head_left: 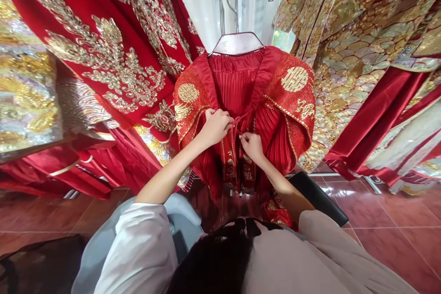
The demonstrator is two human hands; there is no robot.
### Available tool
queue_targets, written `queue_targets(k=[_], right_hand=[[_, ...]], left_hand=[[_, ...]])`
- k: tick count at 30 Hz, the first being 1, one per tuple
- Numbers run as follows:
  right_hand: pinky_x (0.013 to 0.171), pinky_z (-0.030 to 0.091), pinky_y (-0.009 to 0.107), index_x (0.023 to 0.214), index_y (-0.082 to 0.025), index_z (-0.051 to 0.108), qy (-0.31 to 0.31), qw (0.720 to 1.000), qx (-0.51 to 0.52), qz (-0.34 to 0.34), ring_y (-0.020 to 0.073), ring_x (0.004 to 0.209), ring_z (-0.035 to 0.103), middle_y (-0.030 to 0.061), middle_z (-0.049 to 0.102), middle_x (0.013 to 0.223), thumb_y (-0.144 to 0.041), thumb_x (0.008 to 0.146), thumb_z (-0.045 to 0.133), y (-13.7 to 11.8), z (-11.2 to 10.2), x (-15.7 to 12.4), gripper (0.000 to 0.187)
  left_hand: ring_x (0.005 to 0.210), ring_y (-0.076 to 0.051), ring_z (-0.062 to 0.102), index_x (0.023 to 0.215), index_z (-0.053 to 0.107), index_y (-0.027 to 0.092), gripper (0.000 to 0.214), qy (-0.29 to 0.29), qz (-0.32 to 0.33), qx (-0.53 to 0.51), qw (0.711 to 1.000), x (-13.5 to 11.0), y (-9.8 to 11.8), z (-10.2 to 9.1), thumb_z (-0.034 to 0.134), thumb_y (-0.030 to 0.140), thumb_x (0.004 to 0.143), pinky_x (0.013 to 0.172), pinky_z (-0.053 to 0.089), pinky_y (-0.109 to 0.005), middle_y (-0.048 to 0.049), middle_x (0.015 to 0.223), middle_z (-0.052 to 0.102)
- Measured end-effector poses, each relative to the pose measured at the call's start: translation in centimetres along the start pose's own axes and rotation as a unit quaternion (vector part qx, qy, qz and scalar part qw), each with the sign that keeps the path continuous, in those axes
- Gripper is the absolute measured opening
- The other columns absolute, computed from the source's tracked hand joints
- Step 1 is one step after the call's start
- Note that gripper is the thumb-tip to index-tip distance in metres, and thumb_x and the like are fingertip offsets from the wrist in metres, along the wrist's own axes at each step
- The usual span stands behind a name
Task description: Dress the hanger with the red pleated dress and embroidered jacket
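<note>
A red pleated skirt (234,76) with gold-embroidered panels hangs in front of me from a hanger (237,42) with a metal hook. Thin red drawstrings (234,140) dangle from the gathered band at its middle. My left hand (217,126) is closed on the drawstring at the left of the opening, fingertips pinched together. Lower and to the right, my right hand (251,145) is also pinched closed, its fingertips at the cord beside the band. The exact grip of its fingers is partly hidden.
Red garments with gold beading (117,64) hang close on the left, gold scale-patterned garments (358,41) on the right. A grey plastic chair (99,243) stands at lower left. A black flat object (317,197) lies near my right forearm, above the reddish tiled floor (396,220).
</note>
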State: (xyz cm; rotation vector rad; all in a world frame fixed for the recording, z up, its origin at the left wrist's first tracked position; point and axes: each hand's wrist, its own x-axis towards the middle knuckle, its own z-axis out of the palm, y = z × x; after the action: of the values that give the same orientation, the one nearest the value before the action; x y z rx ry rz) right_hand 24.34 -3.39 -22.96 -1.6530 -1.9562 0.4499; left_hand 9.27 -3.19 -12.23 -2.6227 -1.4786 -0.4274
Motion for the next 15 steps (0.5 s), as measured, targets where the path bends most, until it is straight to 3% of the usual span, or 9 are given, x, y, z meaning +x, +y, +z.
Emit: queue_targets(k=[4, 6, 8, 10, 12, 14, 15], right_hand=[[0.057, 0.036, 0.02, 0.064, -0.014, 0.064, -0.068, 0.998, -0.007, 0.011, 0.0128, 0.059, 0.057, 0.0043, 0.065, 0.064, -0.019, 0.084, 0.049, 3.7, 2.3, -2.9, 0.025], [0.058, 0.038, 0.02, 0.063, -0.015, 0.065, -0.085, 0.996, -0.016, 0.015, 0.0134, 0.059, 0.058, 0.0042, 0.065, 0.063, -0.018, 0.081, 0.053, 4.9, 1.5, -3.7, 0.021], [0.061, 0.04, 0.024, 0.071, -0.015, 0.068, -0.071, 0.997, -0.034, 0.027, 0.0168, 0.062, 0.061, 0.0077, 0.067, 0.069, -0.02, 0.082, 0.051, 5.1, -1.0, -3.6, 0.021], [0.066, 0.042, 0.029, 0.086, -0.015, 0.069, 0.027, 0.998, -0.049, 0.04, 0.0211, 0.069, 0.063, 0.0116, 0.068, 0.078, -0.026, 0.088, 0.044, 4.1, -4.6, -2.4, 0.027], [0.071, 0.044, 0.032, 0.099, -0.016, 0.065, 0.2, 0.979, -0.036, 0.025, 0.0227, 0.076, 0.063, 0.0127, 0.068, 0.087, -0.034, 0.092, 0.036, 2.2, -7.9, -0.6, 0.036], [0.077, 0.046, 0.035, 0.111, -0.015, 0.06, 0.334, 0.942, -0.01, -0.018, 0.0239, 0.085, 0.063, 0.0135, 0.066, 0.097, -0.042, 0.09, 0.039, -0.1, -9.9, 1.7, 0.04], [0.08, 0.047, 0.037, 0.117, -0.013, 0.056, 0.366, 0.93, 0.0, -0.038, 0.0253, 0.091, 0.062, 0.0153, 0.064, 0.105, -0.043, 0.088, 0.043, -1.0, -10.4, 3.0, 0.043]], left_hand=[[0.092, -0.023, 0.053, 0.077, 0.067, 0.018, 0.024, -0.023, 0.029, 0.012, 0.999, -1.3, -0.9, -0.6, 0.045, 0.016, 0.085, 0.088, 0.027, -0.045, -0.0072, 0.085, 0.066], [0.092, -0.021, 0.055, 0.079, 0.068, 0.019, 0.022, -0.048, 0.065, -0.013, 0.997, -1.8, -1.4, -1.5, 0.047, 0.018, 0.085, 0.092, 0.03, -0.043, -0.0052, 0.086, 0.066], [0.099, -0.02, 0.056, 0.093, 0.067, 0.021, 0.018, -0.013, 0.079, -0.054, 0.995, -1.8, -1.7, -2.7, 0.051, 0.025, 0.086, 0.095, 0.034, -0.039, -0.0048, 0.1, 0.065], [0.11, -0.023, 0.053, 0.109, 0.061, 0.019, 0.031, 0.099, 0.012, -0.067, 0.993, -1.3, -1.8, -3.9, 0.053, 0.037, 0.086, 0.097, 0.038, -0.037, -0.0085, 0.114, 0.061], [0.113, -0.031, 0.052, 0.114, 0.055, 0.013, 0.047, 0.209, -0.123, -0.049, 0.969, 0.0, -1.8, -4.5, 0.054, 0.048, 0.083, 0.097, 0.04, -0.041, -0.0157, 0.115, 0.058], [0.108, -0.037, 0.055, 0.11, 0.052, 0.008, 0.053, 0.249, -0.24, -0.041, 0.937, 1.7, -2.2, -4.1, 0.057, 0.052, 0.08, 0.092, 0.043, -0.046, -0.0206, 0.105, 0.06], [0.104, -0.038, 0.057, 0.108, 0.051, 0.007, 0.051, 0.251, -0.27, -0.047, 0.928, 2.5, -2.5, -3.6, 0.059, 0.048, 0.079, 0.09, 0.044, -0.047, -0.0211, 0.1, 0.061]])
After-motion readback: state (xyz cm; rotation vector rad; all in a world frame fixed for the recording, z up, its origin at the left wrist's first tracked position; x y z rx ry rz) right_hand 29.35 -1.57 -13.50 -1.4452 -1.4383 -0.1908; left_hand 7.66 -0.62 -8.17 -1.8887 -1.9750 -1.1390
